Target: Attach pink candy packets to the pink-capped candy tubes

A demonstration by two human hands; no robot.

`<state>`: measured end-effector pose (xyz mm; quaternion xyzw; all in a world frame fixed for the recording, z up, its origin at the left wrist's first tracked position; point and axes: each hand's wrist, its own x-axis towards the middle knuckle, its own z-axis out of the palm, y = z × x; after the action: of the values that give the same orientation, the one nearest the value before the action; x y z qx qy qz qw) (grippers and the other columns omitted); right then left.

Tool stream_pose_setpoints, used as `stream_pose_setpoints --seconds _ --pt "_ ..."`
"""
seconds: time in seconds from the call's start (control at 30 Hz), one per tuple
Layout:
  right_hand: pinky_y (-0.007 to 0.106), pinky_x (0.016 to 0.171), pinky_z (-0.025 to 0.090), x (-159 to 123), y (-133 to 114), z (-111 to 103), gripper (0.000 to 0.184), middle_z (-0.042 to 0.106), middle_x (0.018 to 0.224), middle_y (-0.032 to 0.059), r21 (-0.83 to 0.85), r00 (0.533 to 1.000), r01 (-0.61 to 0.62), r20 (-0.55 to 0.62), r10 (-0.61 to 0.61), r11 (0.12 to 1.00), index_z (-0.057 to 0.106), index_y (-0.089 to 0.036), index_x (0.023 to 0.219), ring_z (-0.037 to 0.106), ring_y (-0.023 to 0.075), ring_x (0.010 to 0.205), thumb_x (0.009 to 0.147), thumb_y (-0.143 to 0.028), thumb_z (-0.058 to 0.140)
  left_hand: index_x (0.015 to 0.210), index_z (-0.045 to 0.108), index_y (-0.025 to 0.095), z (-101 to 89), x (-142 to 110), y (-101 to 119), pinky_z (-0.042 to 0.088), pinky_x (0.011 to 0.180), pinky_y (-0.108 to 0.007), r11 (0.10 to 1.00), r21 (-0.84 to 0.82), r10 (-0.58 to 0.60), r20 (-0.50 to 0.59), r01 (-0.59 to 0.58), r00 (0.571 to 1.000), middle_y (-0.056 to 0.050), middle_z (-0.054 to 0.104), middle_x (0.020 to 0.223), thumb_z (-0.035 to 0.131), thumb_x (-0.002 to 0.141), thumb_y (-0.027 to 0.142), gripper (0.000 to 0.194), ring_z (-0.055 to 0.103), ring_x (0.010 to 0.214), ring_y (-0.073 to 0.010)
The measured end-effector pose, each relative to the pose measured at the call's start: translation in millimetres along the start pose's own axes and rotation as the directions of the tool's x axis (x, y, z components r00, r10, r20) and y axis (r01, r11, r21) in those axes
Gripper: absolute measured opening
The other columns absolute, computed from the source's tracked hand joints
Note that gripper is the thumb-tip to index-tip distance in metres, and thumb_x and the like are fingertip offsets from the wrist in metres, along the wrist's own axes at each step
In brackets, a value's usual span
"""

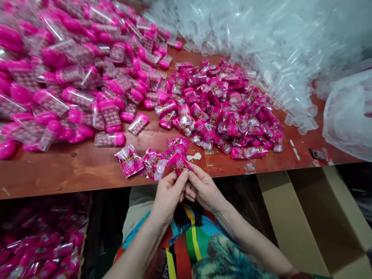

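Close to my body, at the table's front edge, my left hand [171,190] and my right hand [202,186] meet. Both pinch the lower edge of a small pink printed packet [178,163] between thumbs and fingers. Just beyond it several similar packets lie on the wood, one pink packet [129,161] farthest left and a partly clear one [154,163] beside it. A heap of pink wrapped pieces [216,107] lies past my right hand. What my curled lower fingers hold, if anything, is hidden.
Clear bottles with pink caps and small pink balls [74,72] pile up at the left. Empty clear plastic cups [262,39] fill the back right, near a translucent bag [364,117]. Below the red-brown table [54,171] are a box of pink packets [27,270] and an open carton [285,218].
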<state>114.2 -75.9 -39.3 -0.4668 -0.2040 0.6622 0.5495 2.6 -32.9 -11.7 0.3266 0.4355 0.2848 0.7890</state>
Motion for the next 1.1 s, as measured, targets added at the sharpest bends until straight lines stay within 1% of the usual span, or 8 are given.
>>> stream_pose_setpoints --seconds 0.3,0.43,0.53,0.6,0.67,0.77,0.93,1.1 --pt "0.017 0.036 0.032 23 -9 16 0.04 0.043 0.047 -0.0119 0.047 0.999 -0.007 0.04 0.006 0.999 0.054 -0.022 0.121 0.036 0.0061 0.035 0.088 -0.043 0.064 0.059 0.055 0.017 -7.6 10 8 0.029 0.041 -0.021 0.995 0.036 0.091 0.003 -0.091 0.996 -0.001 0.056 0.049 0.062 0.084 0.053 0.044 0.044 0.039 -0.0088" --pt "0.019 0.037 0.034 41 -63 16 0.04 0.062 0.065 -0.0036 -0.086 0.996 0.084 0.05 -0.08 0.993 0.055 -0.019 0.118 0.04 0.0053 0.038 0.086 -0.041 0.065 0.084 0.068 0.017 -11.4 9 19 0.031 0.043 -0.022 0.986 0.053 0.162 -0.052 -0.159 0.985 0.002 0.058 0.052 0.062 0.085 0.05 0.034 0.041 0.038 -0.0083" --pt "0.021 0.044 0.041 54 -114 6 0.055 0.068 0.081 -0.0007 -0.212 0.93 0.345 -0.058 -0.364 0.915 0.035 -0.027 0.142 0.048 0.0072 0.046 0.093 -0.039 0.056 0.103 0.069 0.016 -17.2 4 21 0.031 0.042 -0.022 0.982 0.097 0.175 -0.154 -0.162 0.972 -0.001 0.068 0.068 0.067 0.082 0.046 0.037 0.04 0.038 -0.0072" --pt "0.022 0.049 0.043 59 -131 -2 0.063 0.068 0.087 -0.0011 -0.416 0.803 0.485 -0.137 -0.58 0.769 0.02 -0.032 0.15 0.051 0.0082 0.051 0.095 -0.037 0.051 0.098 0.071 0.016 -21.7 0 19 0.03 0.04 -0.022 0.979 0.126 0.184 -0.185 -0.163 0.965 -0.005 0.072 0.082 0.068 0.08 0.045 0.034 0.04 0.039 -0.0056" --pt "0.024 0.056 0.046 59 -126 -7 0.053 0.067 0.086 -0.0003 -0.66 0.732 0.475 -0.071 -0.677 0.583 0.034 -0.029 0.147 0.053 0.0099 0.056 0.096 -0.034 0.049 0.09 0.071 0.015 -25.7 -2 17 0.028 0.039 -0.021 0.974 0.152 0.2 -0.205 -0.17 0.958 -0.005 0.072 0.083 0.067 0.081 0.044 0.031 0.039 0.038 -0.0046" --pt "0.03 0.075 0.05 51 -88 -3 0.032 0.065 0.091 0.0063 -0.905 0.81 0.358 0.178 -0.558 0.231 0.064 -0.02 0.12 0.06 0.0157 0.077 0.098 -0.033 0.046 0.087 0.07 0.015 -29.9 -3 13 0.026 0.038 -0.021 0.971 0.159 0.211 -0.208 -0.18 0.955 -0.004 0.071 0.079 0.065 0.083 0.041 0.027 0.039 0.037 -0.0042" --pt "0.044 0.088 0.044 23 -22 4 0.05 0.057 0.118 0.0179 -0.931 0.87 0.131 0.272 -0.412 -0.34 0.058 -0.016 0.134 0.052 0.03 0.104 0.096 -0.047 0.047 0.088 0.068 0.015 -32.5 -1 10 0.024 0.035 -0.02 0.971 0.135 0.224 -0.202 -0.2 0.953 -0.002 0.067 0.074 0.063 0.085 0.037 0.022 0.04 0.034 -0.004" --pt "0.049 0.094 0.037 0 2 -15 0.059 0.049 0.134 0.021 -0.847 0.829 0.115 0.37 -0.419 -0.519 0.049 -0.016 0.143 0.044 0.0332 0.114 0.095 -0.051 0.047 0.09 0.068 0.015 -31.6 1 5 0.029 0.035 -0.021 0.968 0.137 0.237 -0.208 -0.212 0.949 -0.003 0.067 0.076 0.062 0.086 0.036 0.022 0.045 0.033 -0.0054"
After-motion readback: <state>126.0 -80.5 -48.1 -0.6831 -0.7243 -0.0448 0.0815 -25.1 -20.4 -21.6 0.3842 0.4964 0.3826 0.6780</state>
